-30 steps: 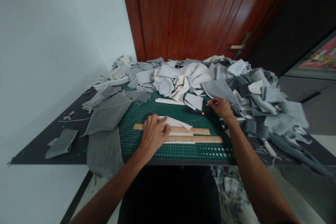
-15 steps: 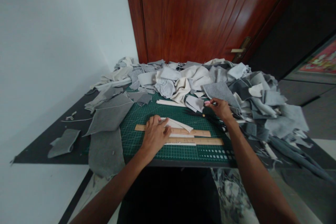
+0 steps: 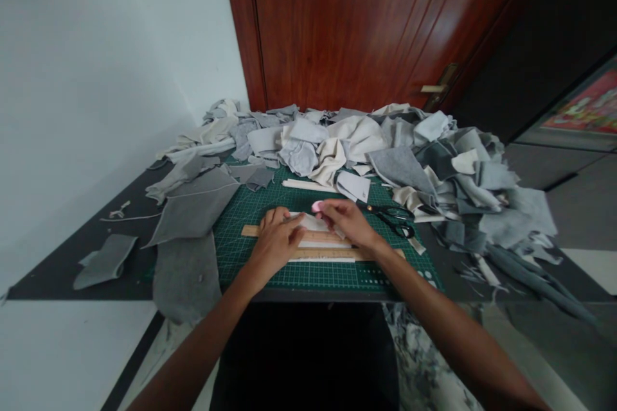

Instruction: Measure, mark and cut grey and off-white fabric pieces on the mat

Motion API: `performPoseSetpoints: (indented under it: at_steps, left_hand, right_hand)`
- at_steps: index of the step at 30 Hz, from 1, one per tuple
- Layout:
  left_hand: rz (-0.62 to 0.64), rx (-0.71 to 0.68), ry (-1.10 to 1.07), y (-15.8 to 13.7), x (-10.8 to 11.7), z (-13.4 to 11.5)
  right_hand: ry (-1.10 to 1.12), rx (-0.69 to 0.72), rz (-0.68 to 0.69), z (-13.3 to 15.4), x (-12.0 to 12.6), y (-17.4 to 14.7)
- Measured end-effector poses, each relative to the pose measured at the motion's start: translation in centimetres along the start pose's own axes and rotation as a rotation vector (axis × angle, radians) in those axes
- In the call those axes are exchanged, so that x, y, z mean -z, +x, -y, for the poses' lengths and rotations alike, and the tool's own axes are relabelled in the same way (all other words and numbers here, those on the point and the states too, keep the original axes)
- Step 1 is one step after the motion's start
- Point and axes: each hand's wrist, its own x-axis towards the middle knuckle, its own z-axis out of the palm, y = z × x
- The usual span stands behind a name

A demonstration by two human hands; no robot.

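Observation:
My left hand (image 3: 276,241) lies with fingers spread on a cream cloth strip (image 3: 313,221) and an upper wooden ruler (image 3: 249,230). Pinched in my right hand (image 3: 351,223) is a small piece of pink tailor's chalk (image 3: 317,206), held just above the strip's right part. A second wooden ruler (image 3: 332,253) lies parallel and nearer to me, with white cloth showing between and below the two rulers. All of it rests on a green cutting mat (image 3: 231,263). My right hand and forearm hide part of the strip and the rulers' right portions.
Black-handled scissors (image 3: 398,213) lie to the right of my right hand. A rolled cream strip (image 3: 308,185) and a light grey folded piece (image 3: 353,186) sit beyond. Grey cloth (image 3: 187,270) drapes over the table edge at left. Heaped scraps (image 3: 361,135) line the back and right.
My right hand has moved left with the chalk, from beside the scissors to over the cream strip. The strip's loose right end now lies lower. My left hand stays on the ruler.

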Motion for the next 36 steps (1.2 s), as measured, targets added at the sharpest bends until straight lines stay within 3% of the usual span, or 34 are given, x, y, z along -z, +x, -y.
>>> performPoseSetpoints:
  at_steps: [2, 4, 12, 16, 19, 23, 29, 36]
  left_hand:
    - [0.008, -0.001, -0.01, 0.1, -0.1, 0.5]
    - [0.011, -0.009, -0.021, 0.2, -0.3, 0.9]
    - [-0.029, 0.032, 0.049, -0.6, -0.3, 0.2]
    - [-0.023, 0.04, 0.087, -0.7, -0.2, -0.1]
    - [-0.026, 0.034, 0.058, -0.6, -0.3, 0.1]
    - [-0.039, 0.027, 0.017, -0.6, -0.4, 0.4]
    - [-0.062, 0.025, -0.021, -0.6, -0.7, 0.6]
    - [-0.021, 0.007, -0.097, 0.1, -1.0, 2.6]
  right_hand:
    - [0.065, -0.008, 0.05, -0.6, -2.3, 0.4]
    - [0.036, -0.01, 0.052, -1.3, -2.9, 0.8]
    - [-0.28, 0.287, -0.051, -1.2, -0.4, -0.3]
    - [-0.312, 0.378, 0.075, -0.6, -0.9, -1.3]
    - [-0.297, 0.355, 0.166, -1.0, -1.0, -1.1]
    - [-0.267, 0.305, 0.13, -1.8, -0.6, -0.5]
    - [-0.337, 0.376, 0.119, -2.1, -0.5, -0.2]
    - [-0.345, 0.384, 0.144, -2.6, -0.2, 0.3]
